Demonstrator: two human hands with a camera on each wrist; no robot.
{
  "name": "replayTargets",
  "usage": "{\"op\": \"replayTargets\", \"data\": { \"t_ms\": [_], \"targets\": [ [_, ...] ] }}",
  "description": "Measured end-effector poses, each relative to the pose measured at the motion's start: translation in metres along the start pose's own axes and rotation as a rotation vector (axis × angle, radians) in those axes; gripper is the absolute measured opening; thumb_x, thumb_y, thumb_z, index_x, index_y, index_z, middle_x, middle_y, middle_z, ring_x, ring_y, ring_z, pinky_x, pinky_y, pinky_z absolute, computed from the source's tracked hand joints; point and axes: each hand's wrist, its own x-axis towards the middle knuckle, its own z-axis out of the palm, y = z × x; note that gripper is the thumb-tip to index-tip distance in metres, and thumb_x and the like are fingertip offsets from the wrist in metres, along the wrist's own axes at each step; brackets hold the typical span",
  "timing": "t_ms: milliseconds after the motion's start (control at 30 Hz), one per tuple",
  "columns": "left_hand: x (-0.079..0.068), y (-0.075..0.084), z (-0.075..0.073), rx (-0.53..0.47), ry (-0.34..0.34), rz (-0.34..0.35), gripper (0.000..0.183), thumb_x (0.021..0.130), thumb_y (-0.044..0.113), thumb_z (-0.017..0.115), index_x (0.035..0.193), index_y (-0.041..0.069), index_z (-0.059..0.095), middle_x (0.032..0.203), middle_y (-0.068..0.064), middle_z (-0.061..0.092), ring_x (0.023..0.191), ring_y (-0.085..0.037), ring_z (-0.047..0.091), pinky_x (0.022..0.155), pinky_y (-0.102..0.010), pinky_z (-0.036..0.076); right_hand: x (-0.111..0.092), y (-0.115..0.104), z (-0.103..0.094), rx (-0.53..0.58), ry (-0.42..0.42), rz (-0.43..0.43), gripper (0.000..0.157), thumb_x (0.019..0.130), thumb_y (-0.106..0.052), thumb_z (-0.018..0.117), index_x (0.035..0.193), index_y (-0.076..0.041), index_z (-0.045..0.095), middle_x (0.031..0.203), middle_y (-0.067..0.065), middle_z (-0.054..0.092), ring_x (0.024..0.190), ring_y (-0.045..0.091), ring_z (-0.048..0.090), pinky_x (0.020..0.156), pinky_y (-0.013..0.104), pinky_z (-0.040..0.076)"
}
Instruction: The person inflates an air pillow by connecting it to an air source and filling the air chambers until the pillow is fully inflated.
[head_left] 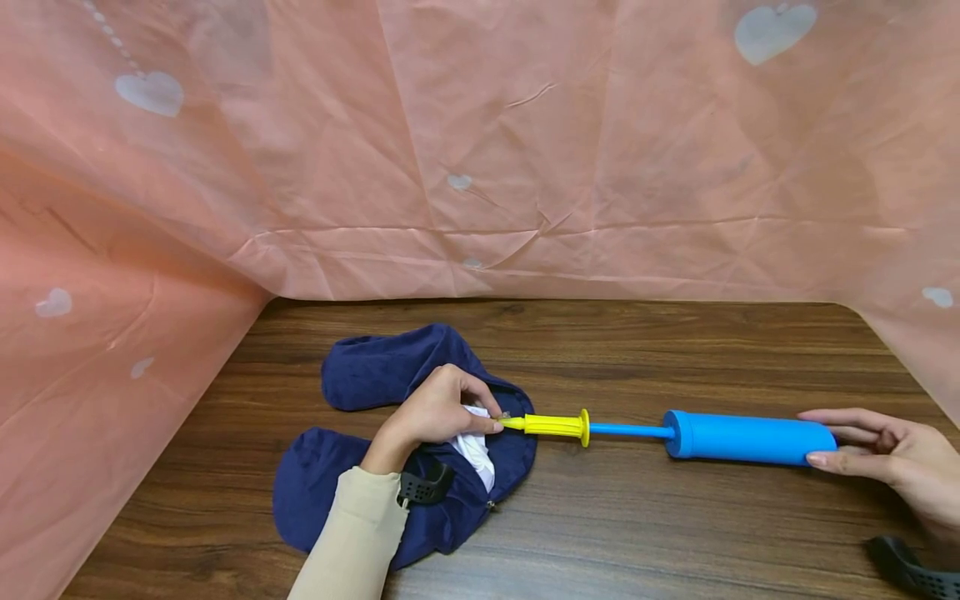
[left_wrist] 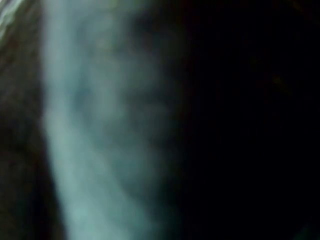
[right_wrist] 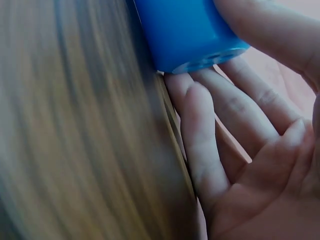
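A navy U-shaped neck pillow [head_left: 390,367] lies on the table, its cover opened at the curve so a white inner lining [head_left: 477,458] shows. Over that opening, my left hand [head_left: 442,408] pinches a small clear valve [head_left: 506,415] where the yellow nozzle meets it. The hand pump [head_left: 750,438] is stretched out to the right, with a yellow handle [head_left: 555,426], a thin blue rod and a blue barrel. Around the barrel's far end, my right hand [head_left: 892,458] holds with thumb and fingers; the right wrist view shows the barrel end [right_wrist: 195,35] between them. The left wrist view is dark and blurred.
Dark wood-grain table [head_left: 637,525] lies beneath everything. Pink sheeting [head_left: 555,150] with pale hearts hangs at the back and both sides. Black straps circle both wrists, one of them [head_left: 427,483] above the pillow.
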Motion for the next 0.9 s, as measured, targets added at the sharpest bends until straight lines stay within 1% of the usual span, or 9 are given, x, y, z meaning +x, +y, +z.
{"op": "replayTargets", "data": {
  "t_ms": [33,100,167,200,233,400,600,767,900],
  "targets": [
    [0.0,0.0,0.0,-0.001,-0.001,-0.002,0.004,0.086,0.011,0.09,0.087,0.012,0.086,0.086,0.002,0.081,0.067,-0.009,0.061,0.061,-0.023,0.048,-0.001,-0.004,0.003,0.004,-0.006,0.0,0.046,0.1,-0.01,0.077,0.132,-0.043,0.071,0.107,-0.039,0.07,0.09,-0.009,0.07,0.072,0.02,0.057],
    [0.0,0.0,0.0,-0.003,-0.001,0.0,0.004,0.085,0.011,0.09,0.086,0.012,0.086,0.086,0.002,0.081,0.067,-0.009,0.061,0.061,-0.023,0.048,-0.001,-0.011,0.008,-0.008,-0.012,-0.022,0.045,0.1,-0.009,0.077,0.133,-0.039,0.072,0.109,-0.041,0.068,0.095,-0.016,0.065,0.074,0.017,0.056],
    [-0.001,0.0,0.0,-0.008,0.0,0.003,0.004,0.085,0.01,0.09,0.086,0.011,0.086,0.086,0.001,0.081,0.067,-0.009,0.061,0.061,-0.023,0.049,-0.001,-0.018,0.014,0.013,-0.021,-0.026,0.043,0.1,-0.008,0.077,0.131,-0.038,0.074,0.11,-0.041,0.068,0.097,-0.02,0.063,0.075,0.015,0.055],
    [-0.001,0.0,0.0,-0.009,0.0,0.004,0.005,0.085,0.01,0.09,0.086,0.011,0.086,0.086,0.001,0.081,0.067,-0.009,0.061,0.061,-0.023,0.049,-0.001,-0.021,0.017,0.024,-0.02,-0.028,0.043,0.099,-0.008,0.077,0.131,-0.036,0.074,0.11,-0.04,0.069,0.097,-0.019,0.064,0.075,0.016,0.056],
    [-0.001,0.0,0.0,-0.011,0.001,0.006,0.005,0.085,0.01,0.09,0.085,0.011,0.086,0.086,0.0,0.081,0.067,-0.009,0.061,0.061,-0.023,0.048,0.0,-0.023,0.02,0.035,-0.019,-0.029,0.042,0.099,-0.007,0.078,0.132,-0.032,0.075,0.11,-0.039,0.071,0.098,-0.018,0.065,0.075,0.017,0.057],
    [-0.002,0.0,-0.001,-0.017,-0.001,0.01,0.005,0.084,0.009,0.09,0.085,0.01,0.086,0.086,-0.001,0.082,0.066,-0.009,0.06,0.06,-0.022,0.047,0.003,-0.035,0.034,0.01,-0.025,-0.041,0.044,0.097,-0.014,0.082,0.139,-0.017,0.072,0.11,-0.032,0.076,0.097,-0.01,0.07,0.075,0.019,0.058],
    [0.0,-0.001,0.0,-0.009,-0.007,0.021,0.005,0.085,0.008,0.09,0.085,0.011,0.086,0.086,0.0,0.082,0.065,-0.008,0.06,0.06,-0.022,0.048,0.001,-0.049,0.05,-0.022,-0.053,-0.05,0.044,0.095,-0.017,0.084,0.138,-0.015,0.072,0.108,-0.028,0.077,0.094,-0.001,0.07,0.075,0.022,0.058],
    [0.001,0.001,0.002,-0.003,-0.015,0.013,0.004,0.086,0.008,0.089,0.086,0.011,0.086,0.087,0.002,0.081,0.067,-0.008,0.061,0.061,-0.022,0.048,0.001,-0.057,0.059,-0.074,-0.061,-0.078,0.044,0.095,-0.02,0.084,0.137,-0.013,0.072,0.105,-0.023,0.078,0.095,-0.003,0.069,0.076,0.021,0.056],
    [0.001,0.002,0.002,-0.005,-0.02,0.007,0.004,0.086,0.008,0.089,0.086,0.011,0.086,0.088,0.002,0.082,0.069,-0.009,0.062,0.063,-0.023,0.05,0.001,-0.062,0.064,-0.112,-0.054,-0.11,0.045,0.094,-0.022,0.085,0.136,-0.011,0.072,0.106,-0.023,0.078,0.095,-0.005,0.068,0.076,0.02,0.055]
  ]
}}
